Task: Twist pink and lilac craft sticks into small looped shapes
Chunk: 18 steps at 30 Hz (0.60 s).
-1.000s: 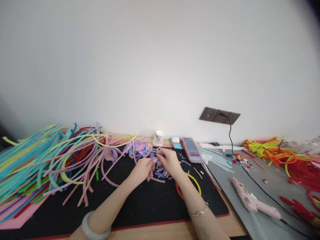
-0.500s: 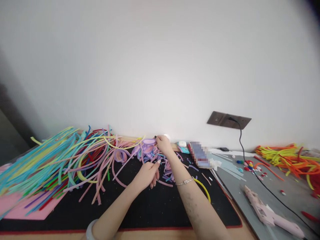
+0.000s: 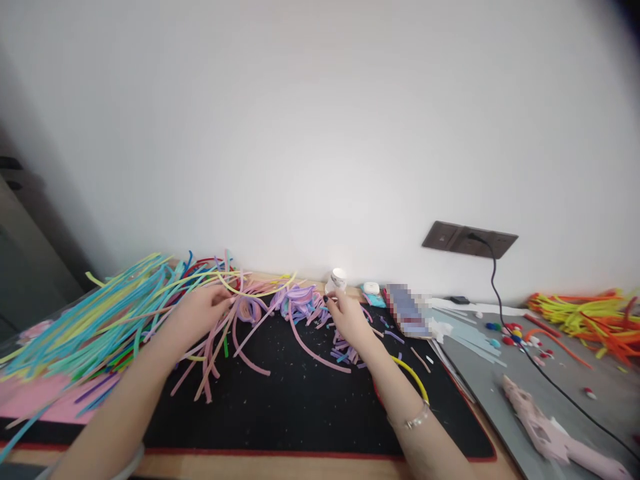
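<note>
My left hand [image 3: 203, 312] reaches over the pile of long fuzzy pipe cleaners [image 3: 150, 293], its partly extended fingers at the pink strands. Just right of its fingertips lies a pink coil [image 3: 249, 309]. No strand can be made out in its grip. My right hand [image 3: 346, 319] hovers above the black mat, thumb and index finger apart. Left of it is a cluster of purple looped pipe cleaners [image 3: 301, 297], and short purple cut pieces [image 3: 345, 350] lie partly under the hand. A white paper cup [image 3: 339, 277] stands behind its fingertips.
A phone [image 3: 407, 310] and a white earbud case [image 3: 371, 288] lie toward the wall. On the grey board at right are a pink glue gun [image 3: 550, 430], small pompoms [image 3: 515, 333] and orange-yellow pipe cleaners [image 3: 590, 323]. A black cable [image 3: 500, 300] runs from the wall socket [image 3: 469, 239].
My left hand has moved left and away from mid-mat to the pink strands. My right hand has drawn back to the right from the purple loops, uncovering the cup.
</note>
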Each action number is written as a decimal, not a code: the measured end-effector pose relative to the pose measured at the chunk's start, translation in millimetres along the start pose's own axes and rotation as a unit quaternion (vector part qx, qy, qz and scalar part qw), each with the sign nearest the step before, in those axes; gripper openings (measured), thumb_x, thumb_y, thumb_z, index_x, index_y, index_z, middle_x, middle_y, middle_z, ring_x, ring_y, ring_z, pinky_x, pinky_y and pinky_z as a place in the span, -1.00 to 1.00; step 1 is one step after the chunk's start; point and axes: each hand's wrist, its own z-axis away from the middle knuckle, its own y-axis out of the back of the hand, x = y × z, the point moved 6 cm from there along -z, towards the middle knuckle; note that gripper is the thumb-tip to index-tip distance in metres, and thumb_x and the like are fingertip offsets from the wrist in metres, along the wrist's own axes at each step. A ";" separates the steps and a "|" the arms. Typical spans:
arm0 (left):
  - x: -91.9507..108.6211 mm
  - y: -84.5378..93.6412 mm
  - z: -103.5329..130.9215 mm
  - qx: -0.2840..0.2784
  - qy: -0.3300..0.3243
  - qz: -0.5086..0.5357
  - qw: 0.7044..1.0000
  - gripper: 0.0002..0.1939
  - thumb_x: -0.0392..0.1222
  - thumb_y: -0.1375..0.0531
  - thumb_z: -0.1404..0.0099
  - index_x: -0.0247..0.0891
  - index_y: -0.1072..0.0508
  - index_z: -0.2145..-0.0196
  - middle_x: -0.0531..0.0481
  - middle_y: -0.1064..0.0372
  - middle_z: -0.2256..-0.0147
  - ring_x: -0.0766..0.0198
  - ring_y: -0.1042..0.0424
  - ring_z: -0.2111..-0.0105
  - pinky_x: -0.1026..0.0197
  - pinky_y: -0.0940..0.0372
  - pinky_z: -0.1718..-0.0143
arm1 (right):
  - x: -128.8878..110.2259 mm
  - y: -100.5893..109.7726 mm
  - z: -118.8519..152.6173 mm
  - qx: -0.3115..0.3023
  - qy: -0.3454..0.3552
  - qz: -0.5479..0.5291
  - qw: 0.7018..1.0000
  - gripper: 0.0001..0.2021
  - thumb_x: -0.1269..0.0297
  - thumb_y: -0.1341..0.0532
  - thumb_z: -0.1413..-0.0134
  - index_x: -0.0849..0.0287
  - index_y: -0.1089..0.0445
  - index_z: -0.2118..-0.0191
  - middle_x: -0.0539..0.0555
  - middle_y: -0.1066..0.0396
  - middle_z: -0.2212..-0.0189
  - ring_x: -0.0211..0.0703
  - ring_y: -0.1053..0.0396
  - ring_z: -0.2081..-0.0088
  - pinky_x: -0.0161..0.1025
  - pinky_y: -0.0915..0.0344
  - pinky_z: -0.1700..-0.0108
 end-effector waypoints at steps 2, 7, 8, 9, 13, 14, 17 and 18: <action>-25.1 6.7 -6.1 -0.025 0.037 -0.049 0.998 -0.78 -0.06 -0.07 -0.11 -0.22 -0.42 0.39 0.00 -0.45 0.49 0.14 -0.42 0.43 0.23 -0.18 0.41 | 6.4 4.6 19.1 0.002 0.002 -0.015 1.000 -0.76 0.26 0.00 -0.20 0.19 -0.37 0.18 0.02 -0.37 0.56 -0.13 -0.34 0.47 -0.29 -0.12 0.40; -65.2 17.7 -15.7 -0.043 0.107 -0.107 0.988 -0.73 -0.07 -0.07 -0.08 -0.22 -0.44 0.33 -0.02 -0.47 0.44 0.11 -0.44 0.43 0.22 -0.20 0.42 | 25.3 10.8 47.7 0.030 -0.001 -0.041 0.999 -0.78 0.28 0.00 -0.17 0.19 -0.38 0.24 -0.02 -0.34 0.60 -0.19 -0.28 0.55 -0.31 -0.09 0.44; -68.2 21.9 -18.2 -0.028 0.110 -0.111 0.987 -0.72 -0.07 -0.07 -0.08 -0.23 -0.45 0.32 -0.04 -0.48 0.42 0.10 -0.45 0.41 0.21 -0.22 0.40 | 28.5 11.1 50.0 0.036 -0.002 -0.044 0.998 -0.78 0.27 0.00 -0.18 0.18 -0.37 0.27 -0.01 -0.35 0.60 -0.20 -0.29 0.55 -0.31 -0.10 0.44; -70.2 25.0 -21.2 -0.020 0.110 -0.112 0.987 -0.71 -0.07 -0.07 -0.08 -0.24 -0.45 0.30 -0.06 -0.49 0.39 0.08 -0.46 0.38 0.20 -0.23 0.36 | 31.0 11.4 51.6 0.042 -0.001 -0.046 0.998 -0.78 0.27 0.00 -0.18 0.17 -0.37 0.30 -0.01 -0.35 0.59 -0.20 -0.29 0.55 -0.31 -0.10 0.44; -72.3 33.2 -37.6 0.011 0.097 -0.124 0.988 -0.71 -0.11 -0.09 -0.05 -0.26 -0.44 0.28 -0.13 -0.51 0.24 0.04 -0.47 0.21 0.18 -0.27 0.21 | 34.9 13.2 55.7 0.071 0.010 -0.044 0.996 -0.78 0.29 0.01 -0.18 0.16 -0.34 0.37 -0.02 -0.32 0.60 -0.21 -0.29 0.54 -0.32 -0.10 0.43; -73.3 33.5 -42.4 0.014 0.100 -0.130 0.986 -0.72 -0.13 -0.10 -0.04 -0.26 -0.43 0.28 -0.15 -0.50 0.22 0.03 -0.46 0.19 0.18 -0.27 0.20 | 35.4 13.8 56.7 0.076 0.011 -0.044 0.996 -0.78 0.29 0.01 -0.17 0.16 -0.34 0.38 -0.03 -0.30 0.61 -0.21 -0.28 0.54 -0.32 -0.09 0.43; -74.5 29.7 -55.4 0.010 0.100 -0.155 0.983 -0.73 -0.17 -0.13 0.00 -0.25 -0.42 0.29 -0.16 -0.51 0.21 0.01 -0.46 0.17 0.18 -0.27 0.19 | 37.1 15.0 59.1 0.080 0.013 -0.051 0.995 -0.78 0.30 0.01 -0.17 0.16 -0.30 0.45 -0.06 -0.23 0.64 -0.24 -0.23 0.56 -0.34 -0.07 0.45; -74.0 26.6 -58.5 0.001 0.096 -0.159 0.983 -0.75 -0.18 -0.14 0.01 -0.25 -0.42 0.31 -0.16 -0.51 0.24 0.00 -0.47 0.19 0.18 -0.27 0.21 | 37.9 15.6 59.5 0.080 0.013 -0.052 0.995 -0.77 0.30 0.01 -0.16 0.16 -0.28 0.47 -0.06 -0.21 0.65 -0.24 -0.21 0.57 -0.34 -0.06 0.45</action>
